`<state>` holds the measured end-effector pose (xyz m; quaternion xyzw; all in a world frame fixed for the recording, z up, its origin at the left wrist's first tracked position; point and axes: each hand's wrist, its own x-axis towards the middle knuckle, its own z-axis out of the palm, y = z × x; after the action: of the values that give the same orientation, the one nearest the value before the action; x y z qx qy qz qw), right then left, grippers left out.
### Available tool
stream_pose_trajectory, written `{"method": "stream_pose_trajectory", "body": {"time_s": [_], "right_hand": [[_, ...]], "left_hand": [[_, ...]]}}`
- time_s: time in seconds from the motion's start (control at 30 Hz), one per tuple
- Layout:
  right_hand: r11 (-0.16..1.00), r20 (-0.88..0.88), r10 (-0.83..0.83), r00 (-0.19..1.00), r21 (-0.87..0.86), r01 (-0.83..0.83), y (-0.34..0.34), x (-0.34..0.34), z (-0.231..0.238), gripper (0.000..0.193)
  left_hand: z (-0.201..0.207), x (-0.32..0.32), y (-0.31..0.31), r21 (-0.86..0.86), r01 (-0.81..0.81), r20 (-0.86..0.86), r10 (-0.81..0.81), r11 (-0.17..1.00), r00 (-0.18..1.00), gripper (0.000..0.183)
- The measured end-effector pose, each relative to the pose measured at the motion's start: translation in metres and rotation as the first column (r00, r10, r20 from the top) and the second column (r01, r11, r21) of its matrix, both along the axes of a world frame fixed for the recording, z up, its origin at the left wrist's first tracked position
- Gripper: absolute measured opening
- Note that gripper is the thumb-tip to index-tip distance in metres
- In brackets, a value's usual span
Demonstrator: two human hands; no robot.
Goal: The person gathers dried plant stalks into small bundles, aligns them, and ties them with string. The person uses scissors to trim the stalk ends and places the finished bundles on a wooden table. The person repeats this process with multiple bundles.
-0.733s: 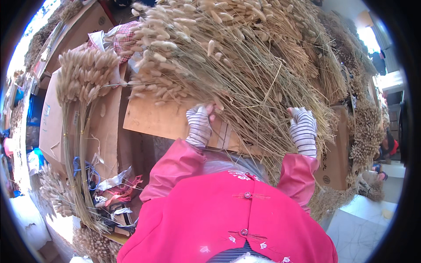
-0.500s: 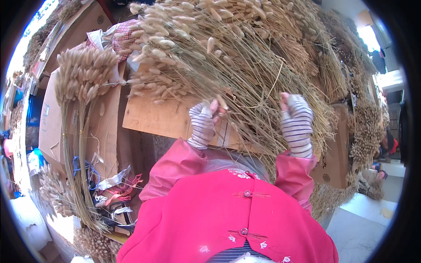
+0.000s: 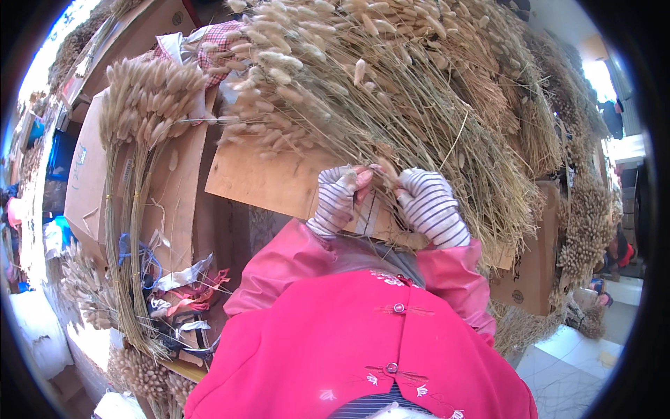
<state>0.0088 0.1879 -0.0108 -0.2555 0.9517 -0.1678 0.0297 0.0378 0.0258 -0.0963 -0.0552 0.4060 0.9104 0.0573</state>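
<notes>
A large heap of dried grass (image 3: 412, 91) with fluffy seed heads lies on a cardboard sheet (image 3: 258, 181) in front of me. My left hand (image 3: 338, 197), in a striped fingerless glove, pinches some of the stems near the heap's lower edge. My right hand (image 3: 429, 204), gloved the same way, grips stems close beside it. Both hands nearly touch each other. My pink sleeves and red jacket (image 3: 363, 342) fill the lower middle.
A tied bundle of dried grass (image 3: 136, 181) lies on cardboard boxes (image 3: 91, 174) at the left. Scraps of ribbon and tape (image 3: 181, 293) lie below it. More dried bundles (image 3: 586, 230) hang at the right beside a brown box (image 3: 530, 272).
My right hand has moved left, from the heap's right side to close beside my left hand. Both hands now hold stems together at the middle.
</notes>
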Motion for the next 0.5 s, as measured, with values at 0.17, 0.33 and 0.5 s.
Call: {"method": "stream_pose_trajectory", "body": {"time_s": [0.17, 0.33, 0.5], "right_hand": [[0.965, 0.324, -0.065, 0.944, -0.222, 0.142, 0.015, -0.004, 0.005, 0.011], [0.949, 0.495, -0.029, 0.868, -0.259, 0.180, 0.018, -0.001, 0.008, 0.011], [0.884, 0.398, -0.116, 0.910, -0.377, 0.278, 0.021, -0.002, 0.010, 0.012]], "left_hand": [[0.005, -0.005, 0.001, 0.044, -0.020, 0.071, 0.017, 0.999, 0.997, 0.019], [0.008, -0.010, -0.003, 0.007, -0.120, 0.093, 0.119, 0.993, 0.989, 0.014], [0.002, -0.014, -0.004, 0.104, -0.125, 0.144, 0.110, 0.987, 0.983, 0.012]]}}
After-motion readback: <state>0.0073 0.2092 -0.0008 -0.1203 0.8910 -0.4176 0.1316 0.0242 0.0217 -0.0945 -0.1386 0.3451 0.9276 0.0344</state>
